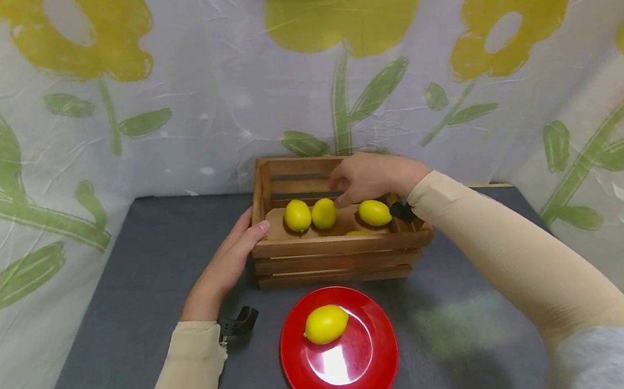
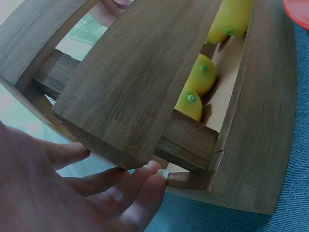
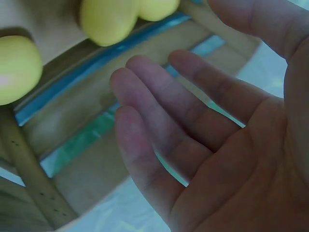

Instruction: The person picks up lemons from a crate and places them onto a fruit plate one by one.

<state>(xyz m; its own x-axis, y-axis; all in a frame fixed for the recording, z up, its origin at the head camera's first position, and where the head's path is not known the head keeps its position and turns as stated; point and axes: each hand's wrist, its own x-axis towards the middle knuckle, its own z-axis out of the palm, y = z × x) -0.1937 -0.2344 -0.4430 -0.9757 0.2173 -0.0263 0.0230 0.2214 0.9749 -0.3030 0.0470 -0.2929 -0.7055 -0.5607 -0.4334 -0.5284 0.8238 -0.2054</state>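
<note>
The left hand rests flat on the left side of the wooden crate, fingers straight. In the middle, the right hand hangs open above the lemons, holding nothing. A lemon could roll away if bumped. No writing shows.

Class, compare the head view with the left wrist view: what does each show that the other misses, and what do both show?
Only the head view shows the right hand over the slatted wooden crate, and a yellow lemon on the round red plate.

Only the left wrist view shows green tips on the crate's lemons.

Both show the left hand touching the crate's end.
</note>
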